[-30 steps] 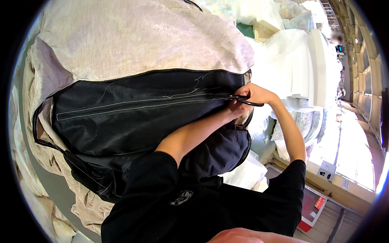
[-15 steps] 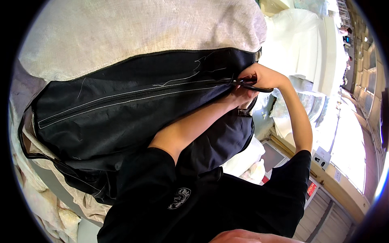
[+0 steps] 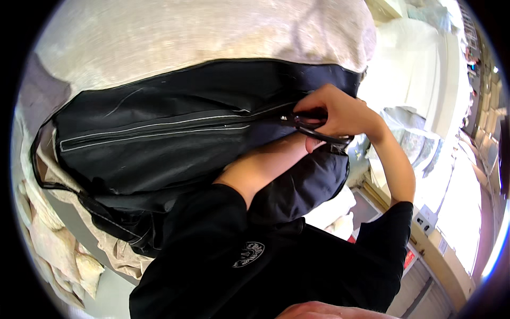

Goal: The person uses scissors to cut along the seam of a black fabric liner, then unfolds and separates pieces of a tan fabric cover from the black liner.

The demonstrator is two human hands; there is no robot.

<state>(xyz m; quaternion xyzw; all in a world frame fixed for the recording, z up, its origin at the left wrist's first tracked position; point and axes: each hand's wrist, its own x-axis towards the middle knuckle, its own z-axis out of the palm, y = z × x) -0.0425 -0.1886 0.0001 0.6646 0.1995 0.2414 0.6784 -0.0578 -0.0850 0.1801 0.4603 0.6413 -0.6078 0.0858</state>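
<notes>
My right hand (image 3: 334,111) grips black-handled scissors (image 3: 319,132) over the right part of a black fabric cover (image 3: 133,165). The scissor pivot lies at a white-stitched zipper strip (image 3: 159,132) running across the cover; the blade tips are hard to make out. My left hand (image 3: 313,142) is just beneath the right one and the scissors, its fingers mostly hidden. A pale beige cloth (image 3: 186,32) borders the cover along the top, past a dark zipper edge, and shows again down the left side. Loose white threads lie on the black fabric.
White wrapped bundles (image 3: 409,69) are piled to the right, with a pale beam (image 3: 435,244) lower down. Cream padded pieces (image 3: 53,250) lie at the lower left. Far off at the right rim are small blurred figures, possibly people, in a bright hall.
The view has shifted, moving the cover in the frame. My right hand has turned further over my left hand with the scissors, covering more of its fingers; the fabric by the strip is more creased.
</notes>
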